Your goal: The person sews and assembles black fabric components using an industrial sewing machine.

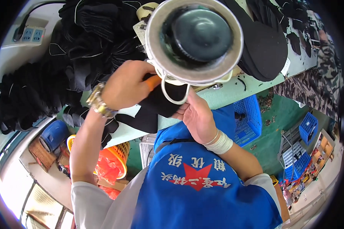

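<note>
Fabric [162,101] near the front edge of the table [221,95] is best kept smooth between left hand [129,84] and right hand [199,119], whose clamping I cannot tell.

Single view: head-worn fisheye, left of pair; faces steeply down at close range, past tabletop's [214,98] near edge, onto wearer's blue apron [179,208].

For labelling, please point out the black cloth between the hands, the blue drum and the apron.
Black cloth [157,103]: head view, middle of its face.
Blue drum [58,132]: head view, its curved side.
Apron [206,199]: head view, its blue front.
</note>
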Available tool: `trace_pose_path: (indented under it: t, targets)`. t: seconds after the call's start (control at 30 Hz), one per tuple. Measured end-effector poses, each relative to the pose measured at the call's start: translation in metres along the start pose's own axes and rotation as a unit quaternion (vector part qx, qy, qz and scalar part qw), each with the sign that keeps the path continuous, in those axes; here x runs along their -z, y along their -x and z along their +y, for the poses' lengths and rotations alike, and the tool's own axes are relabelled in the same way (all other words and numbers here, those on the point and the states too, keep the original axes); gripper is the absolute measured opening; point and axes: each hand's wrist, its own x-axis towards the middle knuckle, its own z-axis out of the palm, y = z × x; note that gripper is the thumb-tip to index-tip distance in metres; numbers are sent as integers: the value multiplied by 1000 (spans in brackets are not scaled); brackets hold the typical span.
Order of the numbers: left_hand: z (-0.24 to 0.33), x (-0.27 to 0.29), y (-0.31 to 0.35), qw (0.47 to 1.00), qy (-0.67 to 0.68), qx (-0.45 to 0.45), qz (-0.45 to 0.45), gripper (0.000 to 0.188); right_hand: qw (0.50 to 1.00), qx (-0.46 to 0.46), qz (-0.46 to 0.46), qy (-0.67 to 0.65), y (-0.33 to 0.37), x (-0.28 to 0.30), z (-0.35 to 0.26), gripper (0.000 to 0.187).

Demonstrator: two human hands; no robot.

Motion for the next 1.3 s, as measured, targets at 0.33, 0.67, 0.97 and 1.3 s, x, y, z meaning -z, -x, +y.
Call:
trace_pose_path:
  t: [0.33, 0.67, 0.97, 1.3]
  targets:
    - [8, -20, 24, 943, 297, 92, -115, 24, 832, 270, 165, 455, 30, 19, -76, 12]
    - [11, -19, 0, 934, 233, 251, -102, 14, 653, 332, 91, 675, -1, 9, -118, 12]
    - [15, -58, 5, 869, 385, 311, 3, 28, 734, 267, 156, 605, 22, 11, -121, 16]
    - [-41, -40, 56, 815, 445, 366, -69, 37, 752, 534, 222, 317, 130, -10, -127, 37]
